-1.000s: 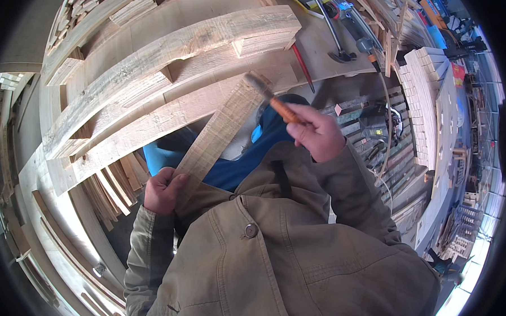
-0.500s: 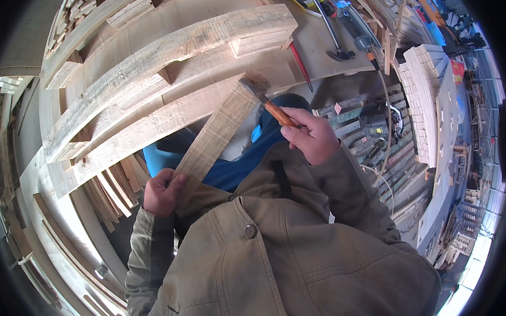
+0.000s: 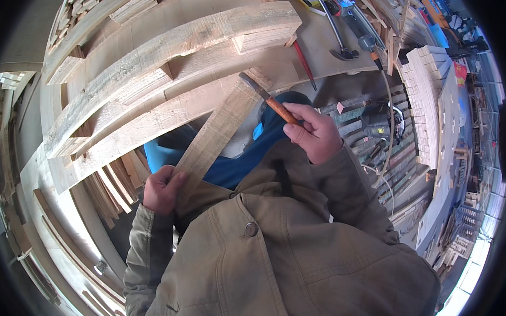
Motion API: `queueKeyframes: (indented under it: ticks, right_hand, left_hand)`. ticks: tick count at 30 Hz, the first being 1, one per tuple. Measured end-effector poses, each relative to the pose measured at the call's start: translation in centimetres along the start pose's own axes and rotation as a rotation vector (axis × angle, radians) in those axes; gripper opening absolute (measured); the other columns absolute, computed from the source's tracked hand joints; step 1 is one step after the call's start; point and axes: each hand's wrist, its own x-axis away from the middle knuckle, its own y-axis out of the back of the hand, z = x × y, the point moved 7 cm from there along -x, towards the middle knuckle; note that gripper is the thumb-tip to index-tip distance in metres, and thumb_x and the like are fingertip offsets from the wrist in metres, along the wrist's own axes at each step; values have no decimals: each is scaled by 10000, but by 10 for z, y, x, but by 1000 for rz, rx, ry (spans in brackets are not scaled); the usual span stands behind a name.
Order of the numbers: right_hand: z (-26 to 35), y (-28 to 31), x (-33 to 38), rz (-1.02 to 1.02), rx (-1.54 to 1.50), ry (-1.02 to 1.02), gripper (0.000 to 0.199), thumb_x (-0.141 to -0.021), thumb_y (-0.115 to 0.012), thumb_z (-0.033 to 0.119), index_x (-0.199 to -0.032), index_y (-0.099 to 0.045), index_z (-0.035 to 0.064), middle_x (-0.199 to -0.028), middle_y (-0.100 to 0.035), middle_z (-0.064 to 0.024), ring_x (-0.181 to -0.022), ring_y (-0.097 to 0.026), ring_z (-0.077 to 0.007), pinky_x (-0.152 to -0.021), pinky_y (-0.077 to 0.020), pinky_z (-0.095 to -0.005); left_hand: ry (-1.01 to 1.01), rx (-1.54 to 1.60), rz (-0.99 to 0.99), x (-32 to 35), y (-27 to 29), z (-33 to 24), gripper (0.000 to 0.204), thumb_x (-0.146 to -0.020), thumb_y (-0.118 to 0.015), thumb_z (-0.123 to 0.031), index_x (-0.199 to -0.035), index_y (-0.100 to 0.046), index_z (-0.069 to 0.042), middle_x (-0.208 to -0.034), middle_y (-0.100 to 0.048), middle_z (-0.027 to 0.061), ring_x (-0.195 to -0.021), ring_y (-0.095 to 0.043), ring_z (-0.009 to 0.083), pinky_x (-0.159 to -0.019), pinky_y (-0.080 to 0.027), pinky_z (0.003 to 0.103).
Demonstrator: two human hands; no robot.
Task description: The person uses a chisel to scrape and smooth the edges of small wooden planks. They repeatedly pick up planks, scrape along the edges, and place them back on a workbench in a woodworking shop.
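Observation:
My left hand (image 3: 163, 189) is closed round the near end of a flat wooden board (image 3: 217, 132), its thumb on the upper face. The board slants up and to the right, and its far end lies in front of the pallet-like frame (image 3: 174, 45). In my right hand (image 3: 314, 134) is a short tool with an orange-brown wooden handle (image 3: 281, 110) and a dark flat metal blade (image 3: 253, 87). That blade lies across the board's far end. I cannot tell whether it is a knife or a chisel.
On the bench at the upper right are a claw hammer (image 3: 338, 41), a red pencil-like stick (image 3: 305, 65) and a corded power tool (image 3: 365, 39). Below the bench stands a circular saw (image 3: 382, 121) on slats. Stacked timber (image 3: 425, 94) is at right, with strips (image 3: 110, 189) at left.
My right hand has shifted slightly right and down. The blade has turned a little and shows more of its length across the board's end. My left hand keeps its hold.

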Motion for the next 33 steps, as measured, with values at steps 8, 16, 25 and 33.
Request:
queueKeyframes:
  ticks: [8,16,25,33]
  right_hand:
    - [10,6,-1,-73,-137,92,400,-1022,-673,90,-1392,-590,-38,-975,-676,-42,-809,-599,-62,-730,-513,-235]
    - [16,12,2,-73,-80,72,401,-1023,-671,94,-1390,-586,-45,-1050,-681,-70,-819,-613,-73,-759,-527,-239]
    - [-7,-9,-6,-28,162,-23,395,-1029,-659,108,-1393,-605,-36,-1090,-732,-79,-782,-603,-60,-727,-517,-218]
    - [33,17,18,-79,-199,201,485,-1061,-577,127,-1510,-479,-27,-1331,-666,-154,-868,-622,-94,-689,-485,-222]
  left_hand:
    - [24,59,15,-3,0,3,296,-978,-755,-277,-928,-711,11,-730,-627,-21,-720,-530,56,-648,-474,286]
    - [56,-34,11,-3,4,3,312,-976,-759,-292,-920,-715,12,-728,-625,-20,-720,-529,57,-646,-472,289]
    - [4,9,18,-3,2,6,331,-975,-761,-306,-916,-703,14,-739,-631,-9,-736,-531,60,-655,-475,290]
    - [63,117,30,-1,-2,5,319,-975,-767,-304,-931,-712,7,-739,-634,-20,-711,-528,58,-638,-479,290]
